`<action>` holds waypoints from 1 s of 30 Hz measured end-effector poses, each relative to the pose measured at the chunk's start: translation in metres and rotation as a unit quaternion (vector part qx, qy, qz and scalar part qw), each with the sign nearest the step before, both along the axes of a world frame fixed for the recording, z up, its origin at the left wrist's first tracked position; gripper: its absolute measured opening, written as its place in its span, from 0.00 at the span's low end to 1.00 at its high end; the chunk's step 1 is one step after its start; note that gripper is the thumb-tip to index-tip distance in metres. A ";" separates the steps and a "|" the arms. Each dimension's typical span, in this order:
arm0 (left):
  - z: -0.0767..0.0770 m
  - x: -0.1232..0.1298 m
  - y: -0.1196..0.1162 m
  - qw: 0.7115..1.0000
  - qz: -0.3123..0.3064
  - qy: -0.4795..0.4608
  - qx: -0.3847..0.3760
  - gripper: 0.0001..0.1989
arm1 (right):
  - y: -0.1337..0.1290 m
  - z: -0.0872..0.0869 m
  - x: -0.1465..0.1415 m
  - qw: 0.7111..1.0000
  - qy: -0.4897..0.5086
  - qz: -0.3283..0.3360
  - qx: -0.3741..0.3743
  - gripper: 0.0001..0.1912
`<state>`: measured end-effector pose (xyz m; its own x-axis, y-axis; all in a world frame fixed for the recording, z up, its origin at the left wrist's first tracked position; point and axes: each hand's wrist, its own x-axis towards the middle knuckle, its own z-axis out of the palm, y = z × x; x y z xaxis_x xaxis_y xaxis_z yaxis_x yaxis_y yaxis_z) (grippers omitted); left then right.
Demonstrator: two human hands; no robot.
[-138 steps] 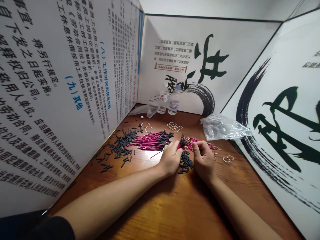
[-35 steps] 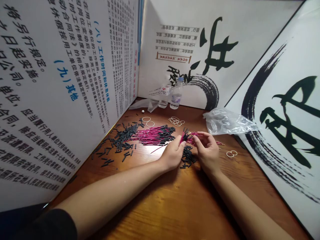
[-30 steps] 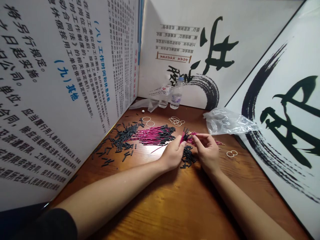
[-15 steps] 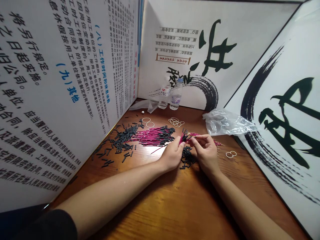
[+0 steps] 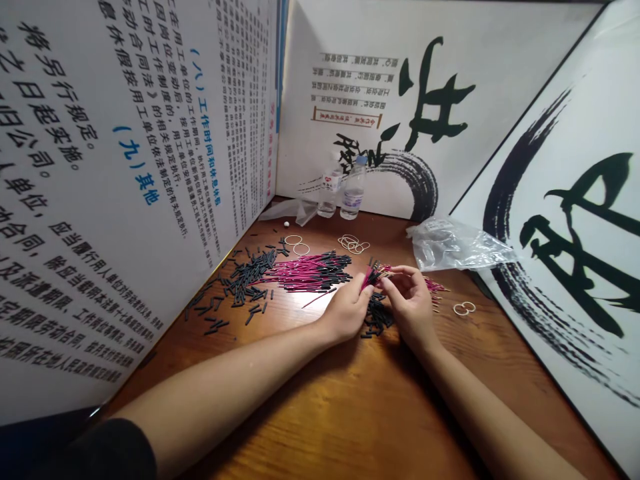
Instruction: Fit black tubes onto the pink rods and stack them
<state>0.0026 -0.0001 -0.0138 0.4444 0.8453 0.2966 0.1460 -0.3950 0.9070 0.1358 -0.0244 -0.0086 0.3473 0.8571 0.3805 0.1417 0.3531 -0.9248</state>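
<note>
My left hand (image 5: 347, 305) is closed around a small bundle of red and black wires (image 5: 369, 275), their ends pointing up and away. Close beside it, my right hand (image 5: 411, 299) pinches at the bundle's ends with thumb and forefinger; what sits between those fingertips is too small to make out. Under and between the hands lies a heap of short black sleeves (image 5: 376, 319). To the left is a pile of red wires with black ends (image 5: 315, 272). More red wires (image 5: 434, 285) lie partly hidden behind my right hand.
Many loose black tube pieces (image 5: 250, 273) are scattered at the left. Rubber bands (image 5: 353, 244) lie behind the wires, with two more rings (image 5: 464, 308) at the right. Two water bottles (image 5: 353, 190) and a clear plastic bag (image 5: 450, 245) stand near the printed panels (image 5: 375, 40).
My right fingertips have shifted slightly left and closer to the bundle in my left hand. The left hand keeps its hold, and the piles look the same.
</note>
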 end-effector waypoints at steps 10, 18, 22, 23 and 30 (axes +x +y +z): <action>0.001 -0.002 -0.003 1.000 -0.028 0.013 -0.006 0.17 | -0.004 0.006 0.002 0.999 -0.034 -0.015 -0.029 0.09; 0.001 -0.001 -0.002 1.000 -0.020 -0.016 -0.004 0.18 | -0.004 0.005 0.001 0.999 -0.002 0.032 -0.033 0.13; 0.001 -0.001 -0.002 0.998 -0.033 -0.049 -0.014 0.19 | -0.005 0.003 -0.004 0.993 -0.055 0.097 -0.047 0.12; 0.001 -0.001 -0.002 0.997 -0.042 -0.057 -0.019 0.19 | -0.005 0.003 -0.005 0.992 -0.057 0.099 -0.043 0.12; 0.008 -0.002 -0.005 0.989 -0.082 -0.099 -0.074 0.18 | -0.005 0.004 -0.007 0.996 -0.055 0.064 -0.026 0.12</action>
